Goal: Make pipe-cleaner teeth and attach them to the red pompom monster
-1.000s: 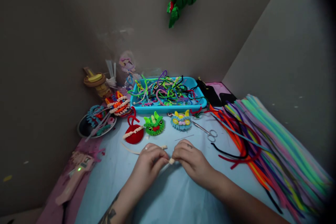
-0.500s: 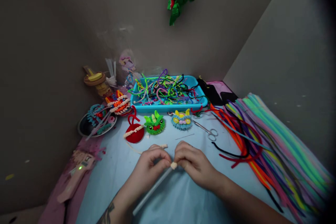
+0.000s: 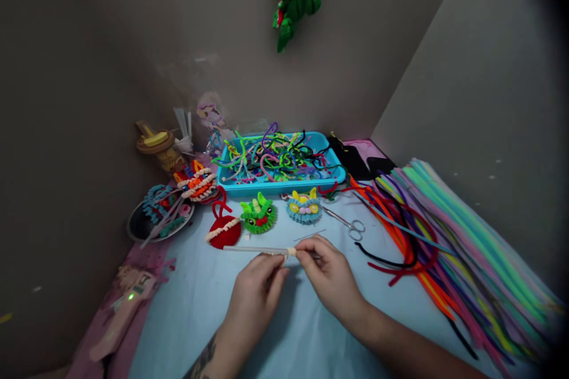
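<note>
My right hand is closed, pinching one end of a thin whitish translucent stick. The stick points left, almost level, over the blue table cover. A cream pipe cleaner is coiled round the stick beside my right fingertips. My left hand is closed just below the stick, thumb and forefinger pinched on the pipe cleaner by the coil; its fingers partly hide the strand. Just beyond the hands sit a red pompom-like piece with a cream twist, a green dragon-like head and a blue-and-yellow head.
Scissors and a thin needle-like rod lie on the cover. Behind stands a blue tray of pipe cleaner scraps. Long pipe cleaners spread at the right. A metal bowl and a pink glue gun are at the left.
The stick has swung from slanting down toward me to lying almost level, pointing left. Both hands have shifted, and the left one now sits below the stick. The view has tilted slightly.
</note>
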Motion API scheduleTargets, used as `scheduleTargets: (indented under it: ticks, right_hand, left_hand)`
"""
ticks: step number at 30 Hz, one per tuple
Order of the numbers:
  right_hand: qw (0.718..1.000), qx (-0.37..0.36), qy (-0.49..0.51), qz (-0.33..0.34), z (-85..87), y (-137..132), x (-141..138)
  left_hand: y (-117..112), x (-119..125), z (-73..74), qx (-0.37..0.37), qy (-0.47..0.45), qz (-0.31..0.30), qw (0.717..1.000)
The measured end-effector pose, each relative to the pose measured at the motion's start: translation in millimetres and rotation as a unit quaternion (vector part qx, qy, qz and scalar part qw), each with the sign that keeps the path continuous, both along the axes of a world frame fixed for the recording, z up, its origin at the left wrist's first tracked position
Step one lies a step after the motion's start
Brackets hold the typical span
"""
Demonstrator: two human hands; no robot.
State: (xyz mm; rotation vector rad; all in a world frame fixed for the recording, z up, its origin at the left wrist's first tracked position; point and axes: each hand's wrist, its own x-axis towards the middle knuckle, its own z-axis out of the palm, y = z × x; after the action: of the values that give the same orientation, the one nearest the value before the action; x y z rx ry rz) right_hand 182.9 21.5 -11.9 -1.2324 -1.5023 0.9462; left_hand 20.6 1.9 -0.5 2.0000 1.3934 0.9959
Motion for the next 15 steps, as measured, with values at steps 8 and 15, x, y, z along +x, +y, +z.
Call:
scheduleTargets:
  ticks: [8,15]
  right_hand:
    - [0.99,0.101,-0.095,0.002,-1.1,0.2,-1.0]
    - [0.953,0.205,-0.224,0.02,-2.2,-2.3,-0.9]
  left_hand:
    - [0.5,0.6,3.1,-0.045,-0.016,0.005,0.999]
    - [-1.2,2.8,7.3,-0.09,-0.059,0.029,0.994]
